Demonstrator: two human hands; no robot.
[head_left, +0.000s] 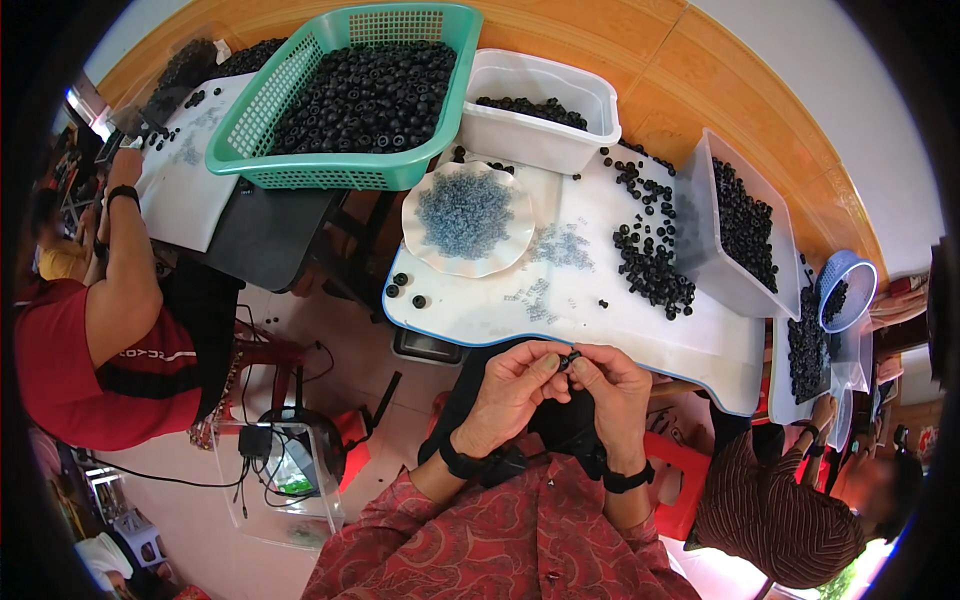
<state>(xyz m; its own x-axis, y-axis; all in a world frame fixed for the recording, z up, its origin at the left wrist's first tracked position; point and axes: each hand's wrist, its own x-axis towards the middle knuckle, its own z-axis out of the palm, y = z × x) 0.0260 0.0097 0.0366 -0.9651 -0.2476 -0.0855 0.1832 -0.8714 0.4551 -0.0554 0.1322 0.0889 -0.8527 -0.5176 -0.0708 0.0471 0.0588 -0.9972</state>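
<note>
My left hand [517,390] and my right hand [612,393] meet just in front of the table's near edge, thumbs and fingers pinched. Between their fingertips is a small black round part [569,357], partly covered by the fingers. Both hands close on it. Beyond them, a white scalloped plate [413,225] carries a heap of small clear pieces [466,214]. More clear bits lie scattered on the white tabletop [590,318] beside the plate. Several loose black round parts [655,265] are spread to the right, and a few more sit near the left edge.
A green basket [330,176] of black parts stands at the back left. A white tub [530,140] and a translucent bin [712,225] hold more. A blue basket [848,262] is far right. Co-workers sit left [110,350] and right [780,510]. Cables [258,455] hang lower left.
</note>
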